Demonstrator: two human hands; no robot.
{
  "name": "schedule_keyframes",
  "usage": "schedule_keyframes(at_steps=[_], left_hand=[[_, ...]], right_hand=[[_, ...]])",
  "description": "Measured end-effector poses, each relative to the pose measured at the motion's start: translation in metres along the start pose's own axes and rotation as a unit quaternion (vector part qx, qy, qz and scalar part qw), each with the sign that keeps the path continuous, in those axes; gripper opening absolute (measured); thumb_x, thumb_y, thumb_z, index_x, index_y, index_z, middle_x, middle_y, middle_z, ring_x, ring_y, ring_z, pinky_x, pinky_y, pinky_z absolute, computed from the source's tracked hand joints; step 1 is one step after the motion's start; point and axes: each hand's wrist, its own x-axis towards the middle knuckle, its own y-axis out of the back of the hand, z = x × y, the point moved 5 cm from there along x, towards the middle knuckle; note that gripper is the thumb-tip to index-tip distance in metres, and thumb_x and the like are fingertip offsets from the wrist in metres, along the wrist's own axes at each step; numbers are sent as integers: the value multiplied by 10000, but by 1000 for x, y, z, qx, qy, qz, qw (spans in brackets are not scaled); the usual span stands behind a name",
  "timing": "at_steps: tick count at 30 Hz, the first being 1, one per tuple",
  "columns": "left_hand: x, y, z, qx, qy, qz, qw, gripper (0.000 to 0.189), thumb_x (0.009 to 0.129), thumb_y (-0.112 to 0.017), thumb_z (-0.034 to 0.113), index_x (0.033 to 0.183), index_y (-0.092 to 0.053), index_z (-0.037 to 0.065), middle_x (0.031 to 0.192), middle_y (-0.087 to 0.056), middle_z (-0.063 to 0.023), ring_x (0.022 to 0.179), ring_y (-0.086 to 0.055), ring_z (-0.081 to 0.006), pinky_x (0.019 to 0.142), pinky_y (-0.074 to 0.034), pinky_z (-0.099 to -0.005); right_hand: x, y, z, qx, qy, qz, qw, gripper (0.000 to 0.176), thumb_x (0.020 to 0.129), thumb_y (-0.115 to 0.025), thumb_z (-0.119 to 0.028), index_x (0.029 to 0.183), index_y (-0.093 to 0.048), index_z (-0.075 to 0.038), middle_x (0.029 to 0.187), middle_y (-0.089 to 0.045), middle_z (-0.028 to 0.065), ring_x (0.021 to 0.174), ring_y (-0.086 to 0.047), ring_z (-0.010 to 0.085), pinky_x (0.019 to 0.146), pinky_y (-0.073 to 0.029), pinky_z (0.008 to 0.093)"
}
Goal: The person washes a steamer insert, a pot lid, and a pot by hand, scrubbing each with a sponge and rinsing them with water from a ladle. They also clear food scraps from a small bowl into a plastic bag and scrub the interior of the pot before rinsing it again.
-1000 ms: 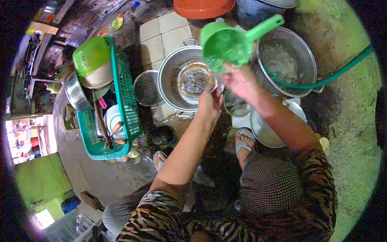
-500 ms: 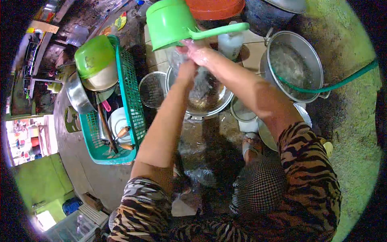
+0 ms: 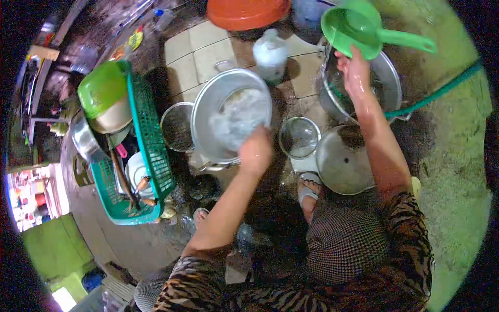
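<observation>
My right hand [image 3: 357,73] is raised at the upper right, gripping a light-green dipper [image 3: 358,34] at the edge of its bowl. The dipper's handle points right, away from my fingers. Below it stands a metal pot [image 3: 393,86] with a green hose [image 3: 447,93] running into it. My left hand [image 3: 256,152] is at the near right rim of a wide aluminium pot [image 3: 200,112] that holds cloudy, stirred water. Motion smears its fingers, so I cannot see whether they grip the rim.
Left stands a teal basket [image 3: 139,119] of bowls and utensils. A round sieve [image 3: 176,127], a small round container [image 3: 300,138] and a flat lid [image 3: 343,164] lie around the pot. A white jug [image 3: 271,54] and an orange basin [image 3: 247,15] are farther back.
My hands, close together over the middle pot before, are now apart. My right hand has carried the dipper right, over the hose pot. My left hand has come down to the middle pot's near rim.
</observation>
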Motion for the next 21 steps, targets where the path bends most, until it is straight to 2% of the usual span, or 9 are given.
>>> schedule_keyframes(at_steps=[3,5,6,8,9,12,16,20,21], left_hand=[[7,53,-30,3,112,30,993,333,906,-432,313,942,-595,25,855,-607,-233,804,-588,-383,679,-461,-442],[7,92,-61,-201,96,122,967,433,901,-462,413,855,-589,2,712,-597,-148,681,-579,-255,623,-444,-370],[5,100,-77,-321,176,85,927,430,904,-470,413,861,-605,6,702,-573,-90,686,-553,-191,616,-432,-351],[-3,87,-115,-519,270,109,804,409,921,-445,375,1040,-571,4,911,-608,-104,833,-582,-225,755,-453,-363],[-10,76,-124,-662,300,105,679,418,925,-434,367,1101,-542,3,1006,-605,-115,907,-582,-249,824,-453,-382],[-29,50,-143,-747,331,87,570,422,928,-416,354,1187,-493,29,1177,-549,-108,1074,-511,-302,965,-366,-467],[-35,53,-104,-773,302,91,551,422,927,-433,335,1181,-486,3,1177,-544,-111,1066,-517,-286,961,-373,-439],[-30,62,-79,-693,340,130,622,415,909,-475,347,1124,-532,-4,1081,-580,-119,939,-554,-253,873,-415,-376],[-28,69,-75,-605,304,135,723,392,899,-491,348,1056,-561,-5,1007,-585,-106,879,-539,-224,822,-414,-346]], right_hand=[[24,97,29,-152,-7,50,987,218,872,-473,-200,932,-522,4,685,-583,87,552,-521,122,481,-411,240],[36,148,58,-240,-79,125,959,217,852,-457,-150,921,-520,45,721,-604,155,617,-586,227,537,-464,326],[44,168,76,-237,-74,125,961,217,852,-457,-150,921,-520,45,721,-604,155,617,-586,227,537,-464,326],[57,204,90,-591,42,241,768,220,827,-457,-125,890,-518,77,756,-607,226,726,-608,351,645,-484,420],[60,215,98,-587,45,240,771,220,827,-457,-125,890,-518,77,756,-607,226,726,-608,351,645,-484,420],[47,207,118,-658,50,131,739,217,806,-464,-113,880,-509,86,801,-599,263,814,-580,432,735,-460,480],[4,169,103,-277,-184,30,943,158,807,-479,-100,914,-526,5,780,-601,148,698,-565,243,615,-455,317],[-23,138,100,27,-292,-43,955,152,815,-492,-78,957,-522,-34,779,-600,76,648,-552,149,568,-457,237],[-25,126,97,117,-280,-72,950,164,823,-498,-63,983,-510,-33,789,-599,61,655,-547,150,580,-462,238]])
